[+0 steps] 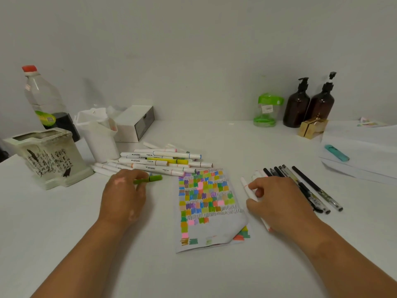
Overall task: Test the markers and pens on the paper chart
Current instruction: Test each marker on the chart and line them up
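paper chart (211,232): flat on table (193,276), centre, btwn both hands; top two-thirds packed w/ colour swatches + zigzag scribble rows, lower part mostly bare.
chart corner: bottom-rt corner folded over, showing orange, green, yellow patches; back of the sheet or a 2nd sheet, can't tell.
left hand (123,195): left of chart, fingers curled round green marker (151,178); only one end sticks out to the rt, rest hidden under fingers.
right hand (278,204): rt of chart, thumb + forefinger pinching white marker (246,187) w/ thin red band; mid barrel hidden by palm, pinkish end peeks out below the hand.
marker pile (163,161): white barrels, one yellow, heaped behind left hand, reaching chart's top edge; lower ones buried.
black pens (309,186): fanned just behind and rt of right hand, partly covered by it.
hard to see: a few more white barrels behind right hand's fingers, count unclear.
print: "MARKER" on several barrels, upside down from here; smaller print too tiny.
pot (51,158): far left, black brush characters, not legible.
bottle (43,97): red cap, green label blurred.
jar (267,109): green lid, sticker unreadable.
pump bottles (297,106): two, brown, at back wall beside jar.
white stack (365,147): cut off by rt frame edge; teal item (336,153) on top, can't tell what it is.
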The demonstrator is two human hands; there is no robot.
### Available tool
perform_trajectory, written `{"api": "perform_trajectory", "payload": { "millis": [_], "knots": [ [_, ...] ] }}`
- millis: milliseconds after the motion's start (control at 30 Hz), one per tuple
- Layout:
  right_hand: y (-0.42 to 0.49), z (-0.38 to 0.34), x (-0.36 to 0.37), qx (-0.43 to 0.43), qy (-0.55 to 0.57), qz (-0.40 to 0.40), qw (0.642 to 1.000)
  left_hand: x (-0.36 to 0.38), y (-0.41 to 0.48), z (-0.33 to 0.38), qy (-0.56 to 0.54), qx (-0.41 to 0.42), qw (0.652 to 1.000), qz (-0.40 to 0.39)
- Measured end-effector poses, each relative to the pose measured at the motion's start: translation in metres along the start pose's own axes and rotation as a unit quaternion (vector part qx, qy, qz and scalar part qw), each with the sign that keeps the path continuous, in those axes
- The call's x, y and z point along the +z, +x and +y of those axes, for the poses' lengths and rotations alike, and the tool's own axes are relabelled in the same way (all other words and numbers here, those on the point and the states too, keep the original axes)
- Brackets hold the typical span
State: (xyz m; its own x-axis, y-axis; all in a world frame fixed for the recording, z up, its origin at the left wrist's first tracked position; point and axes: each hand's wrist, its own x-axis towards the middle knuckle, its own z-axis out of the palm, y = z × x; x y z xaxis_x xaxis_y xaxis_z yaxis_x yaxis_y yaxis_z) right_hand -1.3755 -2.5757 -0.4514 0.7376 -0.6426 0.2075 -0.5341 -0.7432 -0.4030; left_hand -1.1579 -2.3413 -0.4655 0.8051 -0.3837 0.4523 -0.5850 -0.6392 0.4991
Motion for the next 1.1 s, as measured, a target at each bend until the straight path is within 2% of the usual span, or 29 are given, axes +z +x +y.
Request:
{"api": "perform_trajectory", "payload": {
  "millis": [200, 500, 600, 700, 833, 933, 1000, 1100],
  "knots": [
    [0.001, 0.001, 0.002, 0.028, -0.02, 0.021, 0.999, 0.002, 0.002, -0.006, 0.122, -0.079, 0.989, -0.037],
    [-0.008, -0.002, 0.003, -0.012, 0.045, 0.087, 0.995, 0.003, 0.003, -0.005, 0.17, -0.103, 0.977, -0.072],
    [-0.012, -0.008, 0.005, -0.044, 0.074, 0.088, 0.992, 0.005, -0.003, -0.001, 0.102, -0.049, 0.991, -0.066],
    [-0.016, -0.015, 0.007, -0.084, 0.116, 0.075, 0.987, 0.005, -0.011, 0.01, -0.098, -0.011, 0.994, -0.048],
    [-0.018, -0.025, 0.009, -0.128, 0.144, 0.042, 0.98, 0.004, -0.017, 0.03, -0.328, -0.061, 0.936, -0.111],
    [-0.021, -0.032, 0.01, -0.15, 0.176, 0.006, 0.973, 0.006, -0.022, 0.04, -0.498, -0.076, 0.843, -0.189],
    [-0.022, -0.036, 0.012, -0.159, 0.205, -0.023, 0.965, 0.007, -0.024, 0.043, -0.557, -0.078, 0.797, -0.221],
    [-0.021, -0.039, 0.016, -0.151, 0.251, -0.071, 0.954, 0.009, -0.024, 0.046, -0.597, -0.08, 0.756, -0.258]
  ]
}}
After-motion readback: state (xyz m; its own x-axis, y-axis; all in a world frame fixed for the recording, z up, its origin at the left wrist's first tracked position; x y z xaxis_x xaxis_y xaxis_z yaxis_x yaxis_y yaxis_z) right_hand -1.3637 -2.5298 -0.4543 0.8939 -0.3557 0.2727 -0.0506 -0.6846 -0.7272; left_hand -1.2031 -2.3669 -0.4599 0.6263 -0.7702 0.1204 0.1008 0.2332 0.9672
